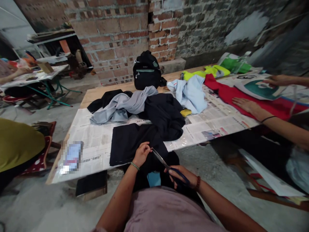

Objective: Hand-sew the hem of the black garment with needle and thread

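1. The black cloth (pixel 129 141) lies flat at the table's near edge, in front of the person, its near side reaching the lap.
2. The scissors (pixel 166 165) slant over its near right part, tips beside the left hand (pixel 143 152).
3. The right hand (pixel 188 174) wraps closed around the scissors' handles.
4. The left hand's fingertips draw close together by the tips; whether they pinch anything is too small to tell.
5. Just beyond, a dark garment (pixel 165 116) and a grey cloth (pixel 130 104) lie heaped on newspaper (pixel 98 138).
6. Behind these, 1 black backpack (pixel 147 72) stands on the table (pixel 90 96).
7. At right, a co-worker's 2 hands work: 1 presses a red cloth (pixel 223 90), 1 holds an iron (pixel 259 89).
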Action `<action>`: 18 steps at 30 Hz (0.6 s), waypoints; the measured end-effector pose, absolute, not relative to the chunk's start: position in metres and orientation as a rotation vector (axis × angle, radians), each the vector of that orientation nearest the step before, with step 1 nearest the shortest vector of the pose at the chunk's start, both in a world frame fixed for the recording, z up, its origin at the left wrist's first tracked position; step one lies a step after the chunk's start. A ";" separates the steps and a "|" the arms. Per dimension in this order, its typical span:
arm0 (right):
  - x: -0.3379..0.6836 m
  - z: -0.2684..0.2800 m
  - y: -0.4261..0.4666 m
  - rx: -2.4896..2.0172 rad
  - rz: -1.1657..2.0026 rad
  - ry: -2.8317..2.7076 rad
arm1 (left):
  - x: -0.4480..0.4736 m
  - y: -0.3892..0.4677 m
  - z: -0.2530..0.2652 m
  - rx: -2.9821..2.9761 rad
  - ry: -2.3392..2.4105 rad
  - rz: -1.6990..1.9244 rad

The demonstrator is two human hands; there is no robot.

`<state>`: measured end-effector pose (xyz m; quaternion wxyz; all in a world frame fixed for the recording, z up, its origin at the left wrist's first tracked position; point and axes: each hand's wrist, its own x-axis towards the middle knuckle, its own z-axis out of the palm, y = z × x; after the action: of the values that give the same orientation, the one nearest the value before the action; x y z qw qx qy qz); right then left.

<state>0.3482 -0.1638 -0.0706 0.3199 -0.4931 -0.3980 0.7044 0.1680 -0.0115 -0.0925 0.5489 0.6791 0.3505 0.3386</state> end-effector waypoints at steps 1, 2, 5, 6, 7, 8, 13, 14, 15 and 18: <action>0.348 -0.071 -0.162 -1.306 1.840 -1.061 | 0.168 -0.011 -0.093 1.607 0.830 0.806; 0.347 -0.071 -0.160 -1.314 1.830 -1.071 | 0.168 -0.011 -0.094 1.609 0.833 0.811; 0.346 -0.076 -0.155 -1.328 1.812 -1.084 | 0.167 -0.011 -0.094 1.636 0.851 0.806; 0.347 -0.078 -0.153 -1.330 1.812 -1.085 | 0.167 -0.011 -0.094 1.641 0.855 0.801; 0.347 -0.079 -0.152 -1.330 1.811 -1.087 | 0.167 -0.011 -0.093 1.643 0.857 0.797; 0.347 -0.080 -0.150 -1.330 1.808 -1.091 | 0.167 -0.011 -0.092 1.645 0.863 0.794; 0.347 -0.080 -0.145 -1.336 1.801 -1.112 | 0.167 -0.011 -0.089 1.734 0.905 0.792; 0.347 -0.079 -0.145 -1.345 1.797 -1.115 | 0.167 -0.011 -0.088 1.738 0.905 0.791; 0.346 -0.078 -0.144 -1.356 1.791 -1.119 | 0.167 -0.011 -0.088 1.729 0.899 0.790; 0.346 -0.075 -0.143 -1.391 1.779 -1.132 | 0.167 -0.011 -0.089 1.656 0.855 0.797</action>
<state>0.3458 -0.1426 -0.0751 0.3031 -0.5247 -0.4272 0.6710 0.1670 -0.0113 -0.0890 0.5292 0.6933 0.3579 0.3336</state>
